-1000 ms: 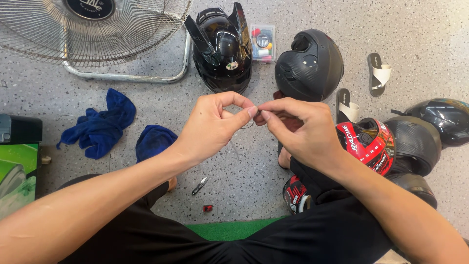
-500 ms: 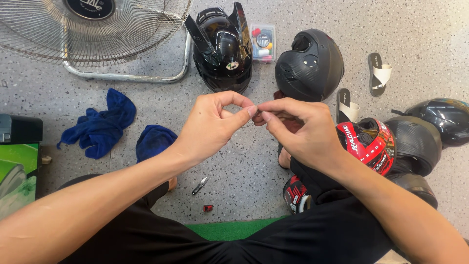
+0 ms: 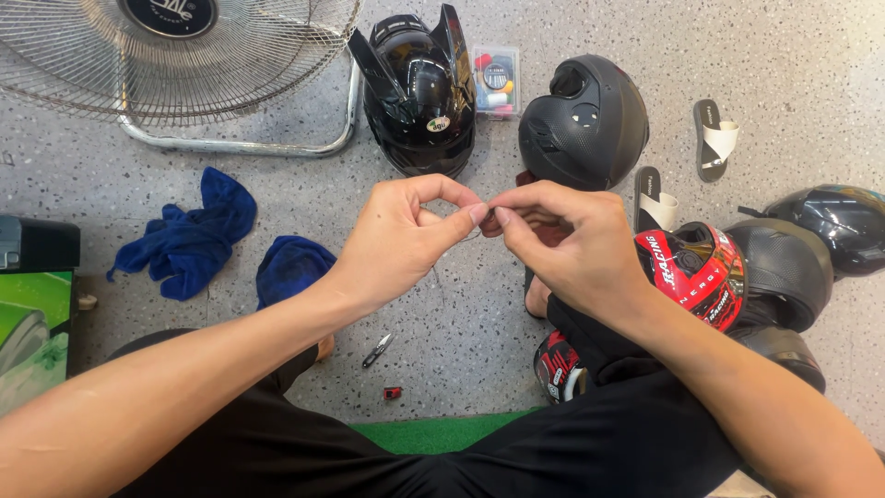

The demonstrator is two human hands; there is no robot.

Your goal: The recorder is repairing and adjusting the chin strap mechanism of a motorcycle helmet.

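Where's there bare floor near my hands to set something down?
Bare floor lies between the fan base and the blue cloths, and below the left hand around the small snips. The right side is crowded: black helmets, red helmet, sandals.

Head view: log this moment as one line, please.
left hand: pinching thin thread | right hand: pinched at same spot, fingertips nearly touching | below: small snips on floor | ahead: black helmets
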